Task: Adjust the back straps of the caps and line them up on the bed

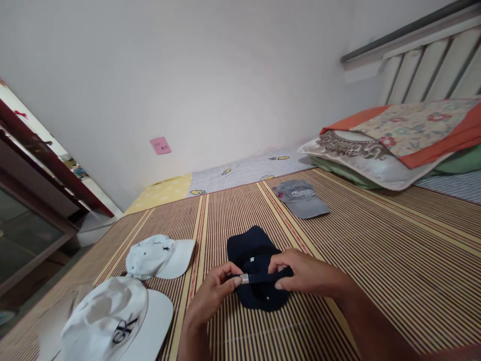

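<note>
pinched closed, the left hand [217, 290] holds the silvery buckle [244, 279] and the right hand [306, 272] the strap [259, 278] of a navy cap [248, 242], hollow side up on the striped mat [225, 215], apparently so the strap runs taut between them.

Dull Cloth, One Metallic Glint

The navy cap [258, 266] looks like matt cloth, its buckle [244, 279] smooth, shiny metal. The gray cap [302, 199] is matt cloth too. The striped mat [376, 250] appears finely ribbed; the wall [225, 90] is smooth and matt, the pink note [160, 145] paper.
</note>
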Tool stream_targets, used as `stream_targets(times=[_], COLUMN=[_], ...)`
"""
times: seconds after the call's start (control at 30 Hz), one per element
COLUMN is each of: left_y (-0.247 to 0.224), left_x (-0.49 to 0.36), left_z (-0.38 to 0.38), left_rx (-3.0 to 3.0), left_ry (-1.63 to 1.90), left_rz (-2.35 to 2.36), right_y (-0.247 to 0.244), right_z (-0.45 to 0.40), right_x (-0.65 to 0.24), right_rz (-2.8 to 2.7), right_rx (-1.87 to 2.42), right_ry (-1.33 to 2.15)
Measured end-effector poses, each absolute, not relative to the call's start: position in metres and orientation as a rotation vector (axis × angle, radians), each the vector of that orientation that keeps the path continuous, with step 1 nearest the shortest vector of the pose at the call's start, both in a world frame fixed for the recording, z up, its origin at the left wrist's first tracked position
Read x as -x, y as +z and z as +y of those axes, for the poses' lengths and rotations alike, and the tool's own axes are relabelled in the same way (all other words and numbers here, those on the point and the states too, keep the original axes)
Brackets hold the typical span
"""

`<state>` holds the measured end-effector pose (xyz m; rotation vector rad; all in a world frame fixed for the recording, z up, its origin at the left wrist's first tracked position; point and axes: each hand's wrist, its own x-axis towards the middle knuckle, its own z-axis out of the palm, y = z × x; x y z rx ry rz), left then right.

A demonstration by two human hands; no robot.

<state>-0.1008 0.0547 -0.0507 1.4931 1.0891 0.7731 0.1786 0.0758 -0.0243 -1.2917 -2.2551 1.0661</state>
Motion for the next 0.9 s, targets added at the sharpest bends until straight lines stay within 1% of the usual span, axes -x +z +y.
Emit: stream_targets(times=[0.17,0.37,0.6,0.73,0.9], left_y=[-0.051,-0.051,-0.054,-0.049,-0.047], left_x=[0.101,0.103,0.103,0.102,0.104], left_z=[0.055,0.054,0.054,0.053,0.053], left_rx=[-1.489,-1.464,-1.456,-1.47,-1.506], left_ry=[0.782,0.779,0.793,0.798,0.819], left_rz=[1.085,1.066,1.022,1.079,1.091], right_y=[-0.029,-0.032,-0.023,-0.028,-0.029], right_z=[0.08,0.079,0.078,0.081,0.08], right_x=[-0.189,-0.195,-0.189,-0.197,-0.199], right_rz=[-2.156,-2.227,-2.169,-2.142,-2.197], right_rx=[1.124,1.277,1.144,1.142,1.208], right_ry=[1.144,1.105,1.08,1.12,1.073])
